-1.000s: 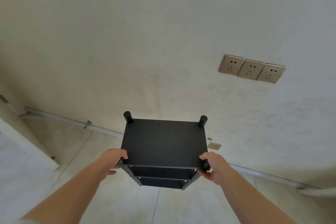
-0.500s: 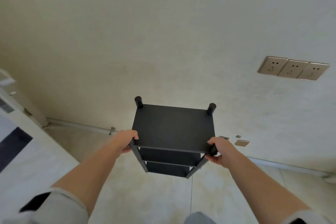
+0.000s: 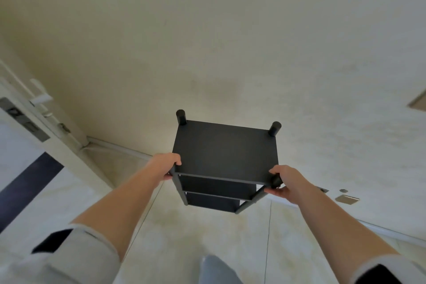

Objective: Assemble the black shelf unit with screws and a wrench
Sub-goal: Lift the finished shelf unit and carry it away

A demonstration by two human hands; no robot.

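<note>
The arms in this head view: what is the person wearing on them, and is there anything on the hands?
Both forearms are bare. The sleeves are pushed up: light grey fabric with a black patch on each, the left sleeve and the right sleeve. The left hand and right hand show no gloves, rings or watch.

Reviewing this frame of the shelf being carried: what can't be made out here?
Head view only:
- Feet of the black shelf unit: whether they touch the floor is hidden by its own shelves.
- Near corner posts: covered by the left hand and right hand.
- Screws and wrench: none visible.
- Wall plate: cut off by the right edge.
- Small metal pieces on the floor: too small to identify.
- Door handle: blurred.
</note>
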